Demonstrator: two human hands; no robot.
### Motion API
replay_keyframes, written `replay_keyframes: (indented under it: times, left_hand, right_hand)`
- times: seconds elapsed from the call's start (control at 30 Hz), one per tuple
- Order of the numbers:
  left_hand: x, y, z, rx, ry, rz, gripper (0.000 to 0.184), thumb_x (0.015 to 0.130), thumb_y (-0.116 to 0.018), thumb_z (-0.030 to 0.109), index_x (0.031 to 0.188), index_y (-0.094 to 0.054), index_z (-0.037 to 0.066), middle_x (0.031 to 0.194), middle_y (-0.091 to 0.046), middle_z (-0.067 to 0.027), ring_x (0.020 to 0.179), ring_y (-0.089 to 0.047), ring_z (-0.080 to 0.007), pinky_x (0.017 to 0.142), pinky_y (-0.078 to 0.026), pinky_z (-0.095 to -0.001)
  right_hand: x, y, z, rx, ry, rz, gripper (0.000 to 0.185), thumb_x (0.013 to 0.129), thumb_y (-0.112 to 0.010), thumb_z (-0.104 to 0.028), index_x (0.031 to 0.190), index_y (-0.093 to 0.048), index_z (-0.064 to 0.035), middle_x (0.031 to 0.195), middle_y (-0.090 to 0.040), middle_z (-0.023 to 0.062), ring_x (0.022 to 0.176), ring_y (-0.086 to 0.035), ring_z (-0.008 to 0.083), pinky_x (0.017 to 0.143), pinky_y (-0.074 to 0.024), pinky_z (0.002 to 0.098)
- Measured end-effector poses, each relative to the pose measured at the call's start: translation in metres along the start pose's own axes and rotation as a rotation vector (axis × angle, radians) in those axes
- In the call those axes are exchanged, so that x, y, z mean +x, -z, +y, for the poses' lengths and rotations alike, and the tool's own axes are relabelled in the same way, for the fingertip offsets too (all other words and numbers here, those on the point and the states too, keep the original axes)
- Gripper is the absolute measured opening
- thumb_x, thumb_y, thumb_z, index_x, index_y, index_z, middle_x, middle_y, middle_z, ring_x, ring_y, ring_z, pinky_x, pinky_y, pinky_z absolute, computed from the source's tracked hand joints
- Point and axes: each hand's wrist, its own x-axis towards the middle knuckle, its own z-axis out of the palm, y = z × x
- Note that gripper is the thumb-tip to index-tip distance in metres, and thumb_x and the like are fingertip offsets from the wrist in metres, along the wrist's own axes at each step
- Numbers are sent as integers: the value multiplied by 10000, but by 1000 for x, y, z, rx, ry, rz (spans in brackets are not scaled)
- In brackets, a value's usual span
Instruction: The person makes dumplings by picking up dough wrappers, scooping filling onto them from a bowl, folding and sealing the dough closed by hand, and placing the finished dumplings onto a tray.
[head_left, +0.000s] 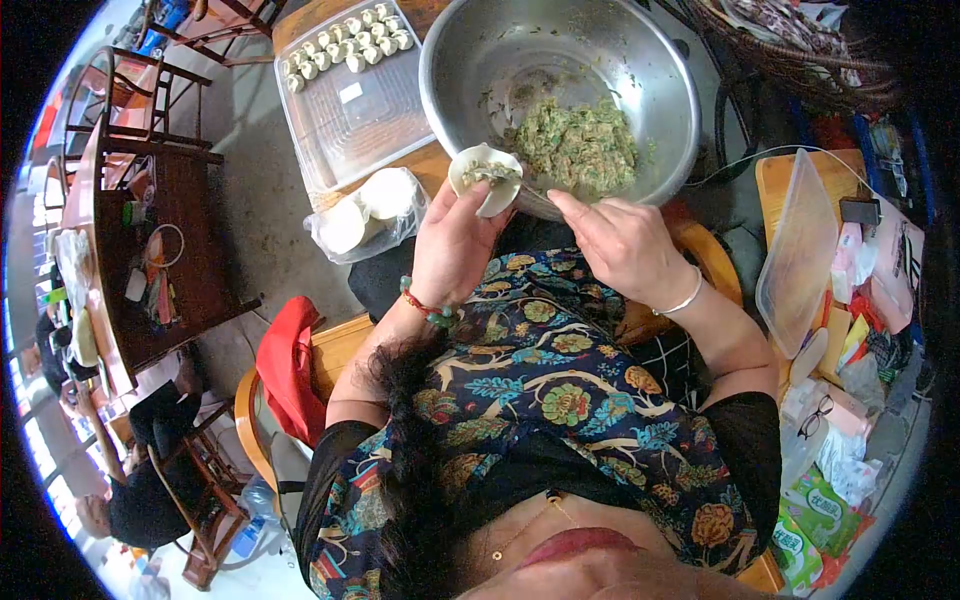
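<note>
Grey floor (245, 130), dark wooden chairs (160, 142), brown table (200, 265) at left, bright light beyond

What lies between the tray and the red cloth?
The bag of wrappers, beside the tray, then floor up to the red cloth, in the head view.

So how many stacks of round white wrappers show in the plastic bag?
2: the upper-right stack and the lower-left stack, both in the plastic bag below the tray. The bag's folds may hide more.
</note>
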Motion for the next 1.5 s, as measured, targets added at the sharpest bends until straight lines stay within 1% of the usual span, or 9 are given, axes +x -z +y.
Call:
replay_keyframes:
  times: [0.27, 0.4, 0.57, 0.9, 0.97, 1.0, 1.03, 1.2, 1.5]
  left_hand:
    - [3, -6, 8, 15, -15, -46, 377, 998, -434, 87, 1368, -434, 19, 1328, -545, -137, 1245, -525, -258, 1059, -416, -405]
    - [5, -8, 12, 32, -33, -57, 400, 990, -456, 103, 1373, -427, -11, 1326, -546, -150, 1264, -512, -276, 1079, -403, -409]
    - [6, -7, 17, -96, -41, -150, 422, 981, -472, 100, 1371, -417, -53, 1324, -544, -171, 1274, -505, -302, 1101, -386, -419]
    - [7, -4, 10, -9, -67, -12, 375, 994, -460, 103, 1333, -447, -56, 1283, -573, -160, 1209, -559, -295, 1060, -432, -412]
    - [7, -4, 12, 0, -65, 26, 366, 994, -455, 99, 1325, -454, -56, 1288, -571, -160, 1206, -562, -296, 1060, -432, -413]
    - [7, -5, 13, -9, -70, -2, 355, 992, -451, 93, 1313, -464, -58, 1288, -571, -159, 1200, -565, -288, 1059, -434, -414]
    - [7, -5, 14, -17, -73, -29, 346, 990, -447, 86, 1302, -474, -59, 1289, -571, -158, 1194, -569, -279, 1057, -436, -414]
    - [8, -4, 15, -20, -72, -23, 377, 975, -459, 98, 1315, -461, -65, 1299, -566, -164, 1211, -553, -265, 1071, -422, -411]
    - [6, 1, 11, -61, -49, -86, 463, 997, -441, 204, 1372, -410, -67, 1356, -520, -193, 1265, -511, -280, 1096, -385, -402]
  right_hand:
    - [4, 1, -2, 334, -130, 132, 342, 860, -611, -44, 1198, -595, 5, 705, -628, 164, 629, -637, 316, 579, -501, 420]
    - [6, 5, -3, 365, -175, 140, 365, 847, -614, -34, 1211, -590, -9, 709, -624, 162, 637, -635, 319, 582, -498, 428]
    - [8, 14, -6, 111, -94, 23, 357, 847, -606, -6, 1205, -608, 3, 715, -624, 147, 624, -623, 293, 573, -479, 392]
    - [9, 15, -9, 318, -188, 47, 275, 885, -607, -55, 1151, -615, 15, 749, -659, 162, 640, -649, 315, 573, -507, 396]
    - [11, 20, -11, 461, -327, 126, 233, 920, -597, -76, 1128, -635, 20, 785, -680, 174, 648, -669, 273, 577, -509, 361]
    - [11, 19, -11, 495, -343, 170, 227, 940, -584, -85, 1132, -645, 21, 768, -679, 145, 626, -642, 173, 579, -488, 310]
    - [11, 21, -9, 495, -343, 170, 227, 940, -584, -85, 1132, -645, 21, 768, -679, 145, 626, -642, 173, 579, -488, 310]
    - [16, 38, -6, 724, -498, -35, 220, 958, -560, -102, 1111, -666, 15, 725, -640, 88, 632, -535, 76, 587, -445, 247]
    - [19, 23, 2, 619, -504, -149, 226, 937, -581, -128, 1102, -663, 2, 739, -662, 128, 610, -604, 151, 567, -465, 298]
